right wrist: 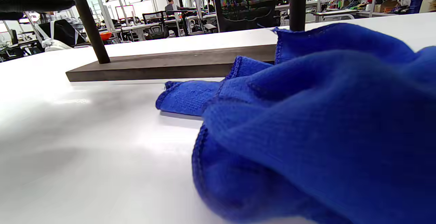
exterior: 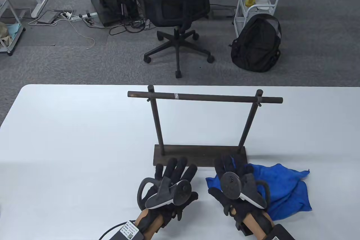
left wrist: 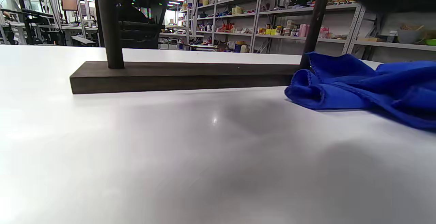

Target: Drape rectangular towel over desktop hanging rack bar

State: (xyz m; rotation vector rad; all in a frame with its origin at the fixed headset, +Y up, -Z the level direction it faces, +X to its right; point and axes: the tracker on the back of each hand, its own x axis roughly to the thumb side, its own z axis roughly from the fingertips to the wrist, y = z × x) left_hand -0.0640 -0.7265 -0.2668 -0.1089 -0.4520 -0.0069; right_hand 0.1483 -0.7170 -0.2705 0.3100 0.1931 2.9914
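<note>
The dark wooden rack stands mid-table: a flat base (exterior: 197, 152), two posts and a bare horizontal bar (exterior: 205, 98). A crumpled blue towel (exterior: 284, 186) lies on the table at the base's front right corner. It also shows in the left wrist view (left wrist: 357, 84) and fills the right wrist view (right wrist: 306, 115). My left hand (exterior: 175, 171) is open with spread fingers, empty, just in front of the base. My right hand (exterior: 232, 166) is open over the towel's left part, fingertips reaching the base edge; it grips nothing.
The white table (exterior: 70, 138) stretches wide to the left and behind the rack. Beyond its far edge, on the floor, stand an office chair (exterior: 180, 12) and a black backpack (exterior: 257, 44).
</note>
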